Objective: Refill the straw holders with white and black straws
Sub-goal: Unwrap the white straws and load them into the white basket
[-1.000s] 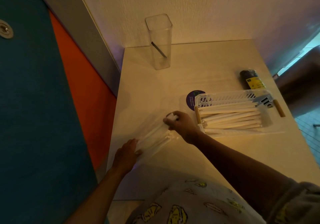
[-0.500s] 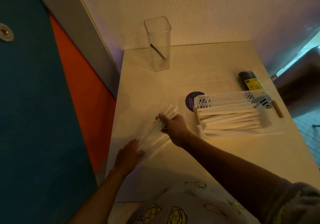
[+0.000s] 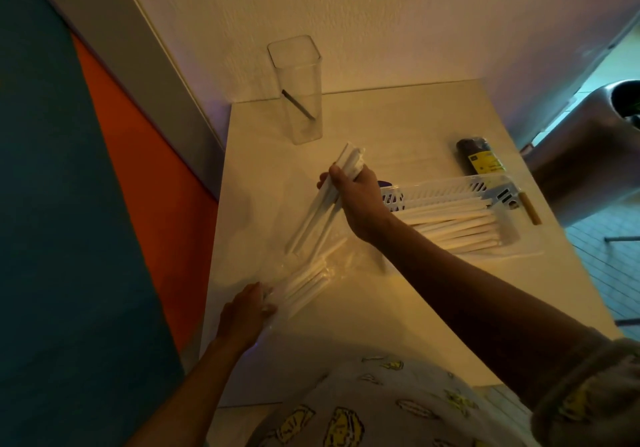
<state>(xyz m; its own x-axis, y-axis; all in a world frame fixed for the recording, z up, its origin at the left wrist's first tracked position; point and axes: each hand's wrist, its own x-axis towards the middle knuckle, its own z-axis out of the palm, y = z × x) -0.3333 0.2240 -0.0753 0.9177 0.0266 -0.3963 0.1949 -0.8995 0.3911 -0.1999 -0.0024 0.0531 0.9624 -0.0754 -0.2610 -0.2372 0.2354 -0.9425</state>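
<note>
My right hand (image 3: 356,200) grips a bundle of white straws (image 3: 322,207) near its upper end, lifted and slanting out of a clear plastic bag (image 3: 343,266) that lies on the white table (image 3: 398,128). My left hand (image 3: 246,311) holds the bag's near end, where more white straws (image 3: 304,284) lie inside. A white slatted tray (image 3: 450,190) to the right holds several white straws (image 3: 457,228). A tall clear square holder (image 3: 298,93) stands at the back by the wall with one black straw (image 3: 298,109) in it.
A dark pack with a yellow label (image 3: 479,157) lies behind the tray near the table's right edge. A wall runs along the back; a grey post and an orange and teal panel close the left side. A grey chair (image 3: 581,155) stands to the right.
My right hand has pulled the bundle of white straws up and away from the bag, toward the clear holder. My left hand has stayed on the bag's near end.
</note>
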